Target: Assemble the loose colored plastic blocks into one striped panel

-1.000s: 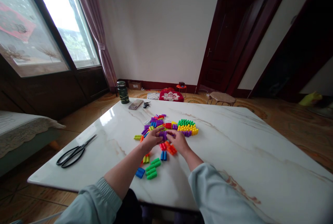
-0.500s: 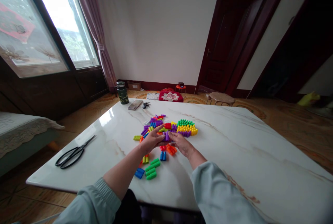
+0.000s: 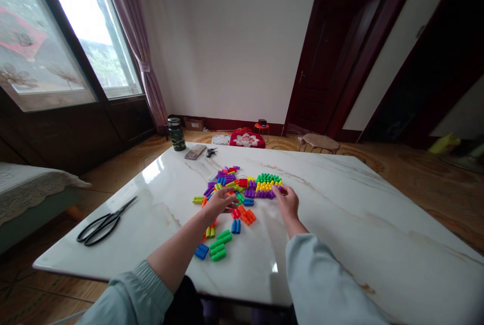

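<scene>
Loose colourful plastic pegs (image 3: 227,178) lie in a pile at the middle of the white marble table (image 3: 359,224). To the right of the pile sits a joined slab of green, yellow and purple pegs (image 3: 267,183). My right hand (image 3: 288,203) is at the slab's right front corner, its fingers pinched on a purple peg (image 3: 282,190). My left hand (image 3: 221,200) lies over the front of the loose pile with its fingers stretched out, holding nothing. Orange (image 3: 247,215), blue (image 3: 236,225) and green pegs (image 3: 220,246) lie nearer to me.
Black scissors (image 3: 104,221) lie near the table's left edge. A phone (image 3: 195,151), keys (image 3: 210,152) and a dark green bottle (image 3: 176,134) stand at the far left corner. On the floor beyond are a red cushion (image 3: 247,139) and a low stool (image 3: 319,141).
My hands were together on a purple peg in front of the pile. The right hand has moved right to the joined slab with the peg; the left stays on the pile.
</scene>
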### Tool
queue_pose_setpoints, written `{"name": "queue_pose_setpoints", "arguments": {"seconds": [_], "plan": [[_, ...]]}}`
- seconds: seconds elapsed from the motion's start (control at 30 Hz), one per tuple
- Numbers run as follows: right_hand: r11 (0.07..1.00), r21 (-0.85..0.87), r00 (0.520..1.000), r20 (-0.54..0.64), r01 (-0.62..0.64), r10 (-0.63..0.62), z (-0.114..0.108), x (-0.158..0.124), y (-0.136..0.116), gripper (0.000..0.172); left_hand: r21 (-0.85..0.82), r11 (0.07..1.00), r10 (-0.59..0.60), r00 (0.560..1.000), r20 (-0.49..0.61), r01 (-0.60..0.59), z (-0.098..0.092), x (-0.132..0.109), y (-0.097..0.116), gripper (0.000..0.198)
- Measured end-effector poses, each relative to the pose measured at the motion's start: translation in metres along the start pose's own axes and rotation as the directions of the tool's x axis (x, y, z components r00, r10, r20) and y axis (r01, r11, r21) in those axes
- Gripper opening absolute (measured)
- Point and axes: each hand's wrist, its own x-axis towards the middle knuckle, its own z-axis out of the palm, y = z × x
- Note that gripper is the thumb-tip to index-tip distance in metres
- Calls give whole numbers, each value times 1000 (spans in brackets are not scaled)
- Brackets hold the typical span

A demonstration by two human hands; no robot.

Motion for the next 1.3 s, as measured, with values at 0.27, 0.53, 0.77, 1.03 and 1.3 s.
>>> {"name": "queue_pose_setpoints", "arguments": {"seconds": [0.27,0.53,0.77,1.03,1.3], "plan": [[842,-520,985,-7,143,-171,-22,14,60,33,63,998,-8,994,-109,15,-13,6,-4,51],[927,-362,982,-114,97,-148,-15,21,72,31,53,999,3,996,-94,2,-16,6,-6,50],[907,-396,984,-32,146,-173,-16,14,61,12,67,997,34,995,-94,-28,-20,8,-8,50],[906,-407,992,10,120,-127,-15,10,55,20,587,808,288,906,-311,-55,-42,9,-3,35],[922,-298,967,25,249,-253,0,3,23,28,791,603,302,890,-341,99,-68,8,-12,45]]}}
